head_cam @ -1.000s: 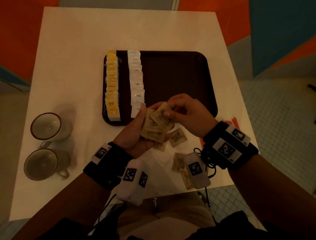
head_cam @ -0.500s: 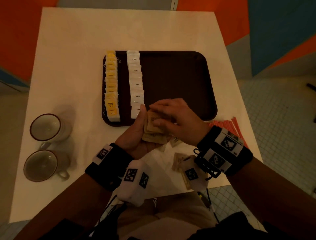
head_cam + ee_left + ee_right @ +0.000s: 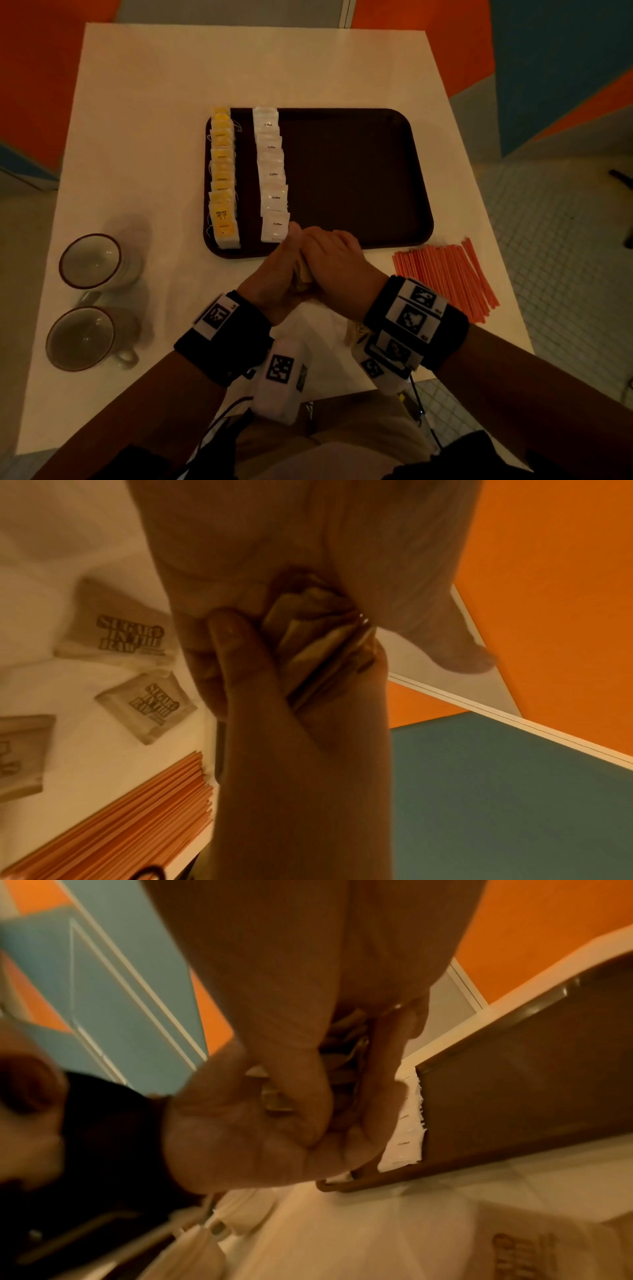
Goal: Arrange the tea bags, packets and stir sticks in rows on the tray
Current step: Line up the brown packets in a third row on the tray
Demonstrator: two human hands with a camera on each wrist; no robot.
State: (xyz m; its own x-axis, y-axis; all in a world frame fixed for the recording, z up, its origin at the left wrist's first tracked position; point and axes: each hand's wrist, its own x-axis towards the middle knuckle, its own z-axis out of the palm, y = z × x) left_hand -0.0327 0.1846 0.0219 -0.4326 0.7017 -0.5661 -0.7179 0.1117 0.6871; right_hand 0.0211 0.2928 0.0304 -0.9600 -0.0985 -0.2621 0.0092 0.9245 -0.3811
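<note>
My left hand (image 3: 274, 274) and right hand (image 3: 334, 262) are pressed together just in front of the near edge of the tray (image 3: 359, 178), with a stack of brown sugar packets (image 3: 303, 275) clamped between them. The left wrist view shows the packets' edges fanned in the gap, my left thumb and fingers curled round the stack (image 3: 318, 642). The right wrist view shows my right fingers closed against the same stack (image 3: 342, 1047), so both hands grip it.

On the tray, a row of yellow tea bags (image 3: 223, 178) runs along the left edge from far to near, each overlapping the next. Just to its right, apart from it, lies a row of white coffee packets (image 3: 272, 174), likewise overlapped. The remainder of the tray, to the right, is bare dark surface.

Loose sugar packets (image 3: 120, 631) lie flat on the white counter (image 3: 154, 102) below my hands, printed side up; in the head view they are mostly hidden behind my wrists. The orange stir sticks (image 3: 445, 274) lie in a bundle on the counter, off the tray, near its right near corner.

Two cups (image 3: 90, 260) stand on the counter to the left of the tray, one nearer to me than the other, both upright. I cannot tell whether they hold anything.
</note>
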